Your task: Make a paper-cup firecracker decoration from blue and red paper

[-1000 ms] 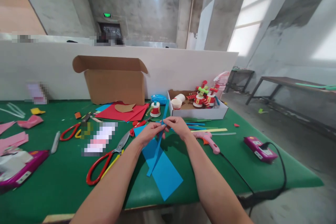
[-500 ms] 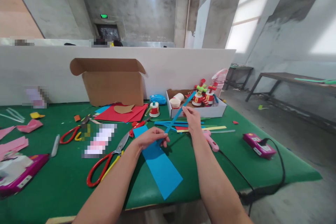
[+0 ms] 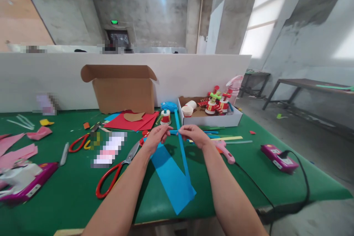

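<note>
Blue strip point(image 3: 184, 158) pinched in both grips: left hand point(image 3: 156, 138) at 9 o'clock, right hand point(image 3: 195, 136) at 3; long axis runs 12 to 5.

Left hand point(image 3: 156, 140) and right hand point(image 3: 195, 135) pinch a thin blue strip point(image 3: 183, 151) — above a blue sheet point(image 3: 168, 179).

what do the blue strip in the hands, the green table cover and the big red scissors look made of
blue strip: thin matte paper or light card, it seems; it folds sharply where the left hand and right hand pinch it.
green table cover: matte, felt-like cloth, with no shine.
big red scissors: grey metal blades; glossy red handles, likely plastic-coated.
</note>
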A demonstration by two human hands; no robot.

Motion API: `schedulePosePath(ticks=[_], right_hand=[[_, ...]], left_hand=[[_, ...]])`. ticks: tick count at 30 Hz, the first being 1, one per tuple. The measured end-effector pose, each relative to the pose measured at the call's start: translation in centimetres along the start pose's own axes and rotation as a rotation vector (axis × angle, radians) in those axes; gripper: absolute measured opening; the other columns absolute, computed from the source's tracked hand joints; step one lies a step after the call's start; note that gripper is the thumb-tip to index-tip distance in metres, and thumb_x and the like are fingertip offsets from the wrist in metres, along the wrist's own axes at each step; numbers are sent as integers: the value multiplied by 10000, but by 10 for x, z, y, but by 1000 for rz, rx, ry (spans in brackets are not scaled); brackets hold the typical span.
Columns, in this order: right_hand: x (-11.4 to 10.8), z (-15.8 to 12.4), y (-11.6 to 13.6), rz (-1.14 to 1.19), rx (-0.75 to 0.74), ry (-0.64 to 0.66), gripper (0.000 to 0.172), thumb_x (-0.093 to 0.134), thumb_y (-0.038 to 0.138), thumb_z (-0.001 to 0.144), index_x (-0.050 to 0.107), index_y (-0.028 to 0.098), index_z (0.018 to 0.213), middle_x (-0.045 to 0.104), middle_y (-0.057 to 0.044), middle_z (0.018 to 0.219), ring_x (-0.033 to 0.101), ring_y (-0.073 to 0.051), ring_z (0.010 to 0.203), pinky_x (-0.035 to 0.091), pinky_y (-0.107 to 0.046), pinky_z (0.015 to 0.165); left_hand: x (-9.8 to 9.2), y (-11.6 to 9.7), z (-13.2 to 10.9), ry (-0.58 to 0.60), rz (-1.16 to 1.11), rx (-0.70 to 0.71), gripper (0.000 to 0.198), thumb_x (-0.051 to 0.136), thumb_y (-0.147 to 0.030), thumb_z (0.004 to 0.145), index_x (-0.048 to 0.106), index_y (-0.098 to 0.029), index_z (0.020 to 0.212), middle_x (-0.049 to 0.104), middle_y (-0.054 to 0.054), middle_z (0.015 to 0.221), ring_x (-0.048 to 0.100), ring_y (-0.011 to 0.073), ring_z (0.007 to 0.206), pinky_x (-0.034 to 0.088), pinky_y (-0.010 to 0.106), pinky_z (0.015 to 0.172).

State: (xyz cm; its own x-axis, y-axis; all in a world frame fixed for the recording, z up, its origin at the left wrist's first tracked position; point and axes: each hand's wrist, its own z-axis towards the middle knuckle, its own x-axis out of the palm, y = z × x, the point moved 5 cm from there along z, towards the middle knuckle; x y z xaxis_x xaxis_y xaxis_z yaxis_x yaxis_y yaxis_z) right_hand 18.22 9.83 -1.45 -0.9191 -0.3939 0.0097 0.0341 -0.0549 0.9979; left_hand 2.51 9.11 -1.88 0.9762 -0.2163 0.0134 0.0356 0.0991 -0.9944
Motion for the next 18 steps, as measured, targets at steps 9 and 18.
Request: schedulePosePath(ticks=[9, 18], right_hand=[[21, 2, 1, -201, 8, 100, 350, 720, 493, 639, 655, 149, 631, 586, 15, 565, 465, -87, 523, 350, -232, 532], [10, 6, 4, 25, -70, -168, 366, 771, 431, 574, 680, 168, 811, 613, 27, 680, 477, -76, 554, 384, -230, 560]], left_hand=[[1, 1, 1, -30, 13, -38, 559, 669, -661, 592, 665, -115, 712, 347, -78, 465, 265, 36, 404, 166, 213, 408], [16, 3, -6, 131, 167, -77, 549, 651, -655, 617, 684, -113, 699, 350, -76, 403, 258, 43, 382, 150, 223, 408]])
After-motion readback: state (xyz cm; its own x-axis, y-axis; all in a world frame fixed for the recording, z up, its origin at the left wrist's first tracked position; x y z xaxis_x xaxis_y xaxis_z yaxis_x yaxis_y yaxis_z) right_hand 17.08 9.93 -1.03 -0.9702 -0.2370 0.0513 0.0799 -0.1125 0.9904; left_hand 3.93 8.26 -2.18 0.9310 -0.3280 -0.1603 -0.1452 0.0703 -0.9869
